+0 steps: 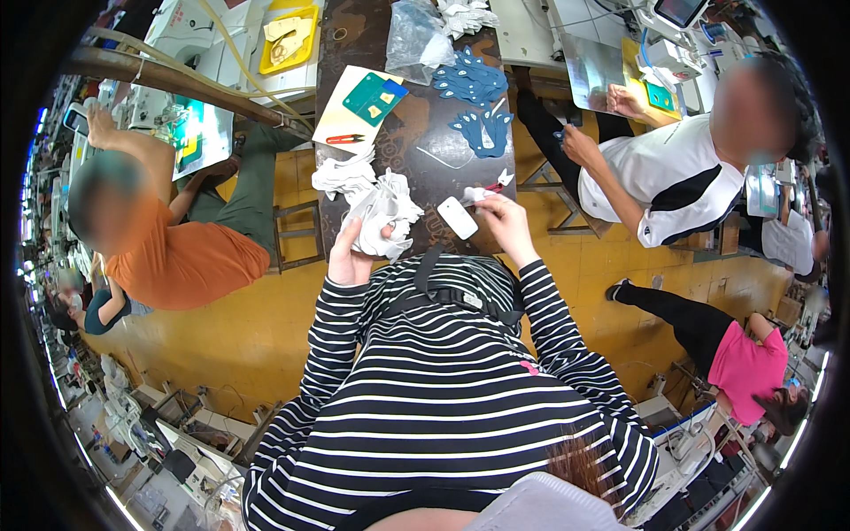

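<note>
At the near edge of the dark table, my left hand (pixel 351 258) is closed around a loose bunch of white cloth pieces (pixel 386 212). More white cloth pieces (pixel 345 174) lie heaped just beyond it. My right hand (pixel 506 223) has its thumb and fingers pinched together close to a small white and red item (pixel 485 191); what sits between the fingertips is too small to make out. Beside those fingertips lies a white, rounded flat object (pixel 457 218), like a phone or a small case.
On the table (pixel 416 190) are stacks of blue cut pieces (pixel 482 133), a clear plastic bag (pixel 414 42), a green template (pixel 372 97) on cream sheets, and a red-handled cutter (pixel 345 139). Co-workers sit left (pixel 177 239) and right (pixel 664 168) at sewing machines. Stools stand on both sides.
</note>
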Motion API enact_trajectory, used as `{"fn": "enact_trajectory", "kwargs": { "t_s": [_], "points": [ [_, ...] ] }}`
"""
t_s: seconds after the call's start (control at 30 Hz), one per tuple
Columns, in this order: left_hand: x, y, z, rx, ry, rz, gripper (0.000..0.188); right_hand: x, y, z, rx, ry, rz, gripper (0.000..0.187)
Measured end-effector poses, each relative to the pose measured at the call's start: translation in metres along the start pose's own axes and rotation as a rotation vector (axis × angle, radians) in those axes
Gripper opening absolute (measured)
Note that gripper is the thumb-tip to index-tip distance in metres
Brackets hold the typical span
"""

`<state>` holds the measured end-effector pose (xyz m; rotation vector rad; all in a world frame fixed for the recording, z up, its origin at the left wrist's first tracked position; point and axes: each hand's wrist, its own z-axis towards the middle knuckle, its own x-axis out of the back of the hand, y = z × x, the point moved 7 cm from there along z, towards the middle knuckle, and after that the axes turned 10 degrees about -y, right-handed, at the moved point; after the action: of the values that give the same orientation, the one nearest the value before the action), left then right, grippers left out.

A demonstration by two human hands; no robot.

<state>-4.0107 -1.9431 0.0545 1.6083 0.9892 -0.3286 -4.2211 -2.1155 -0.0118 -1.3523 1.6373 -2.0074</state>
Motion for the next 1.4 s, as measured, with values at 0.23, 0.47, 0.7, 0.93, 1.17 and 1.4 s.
{"fn": "enact_trajectory", "kwargs": {
  "t_s": [0.23,0.47,0.7,0.93,1.17,1.4],
  "points": [
    [0.004,-0.001,-0.007,-0.023,0.019,-0.053,0.059,-0.028,0.001,-0.002,0.027,-0.053,0.155,0.031],
    [-0.006,-0.011,-0.003,0.012,-0.187,-0.24,0.057,-0.034,0.129,-0.014,-0.208,0.109,-0.031,0.032],
    [-0.02,-0.026,0.005,0.069,-0.128,-0.144,0.05,-0.006,0.054,0.001,-0.279,0.148,0.242,0.021],
    [-0.024,-0.039,0.01,0.018,-0.077,-0.069,0.052,0.002,-0.166,0.005,0.127,-0.057,0.206,0.021],
    [-0.033,-0.03,0.012,-0.045,0.037,-0.005,0.035,-0.004,-0.169,0.009,0.101,0.007,0.11,0.022],
    [-0.03,-0.035,0.009,-0.04,0.036,0.063,0.04,-0.002,-0.16,0.003,0.015,0.079,0.266,0.014]
  ]
}}
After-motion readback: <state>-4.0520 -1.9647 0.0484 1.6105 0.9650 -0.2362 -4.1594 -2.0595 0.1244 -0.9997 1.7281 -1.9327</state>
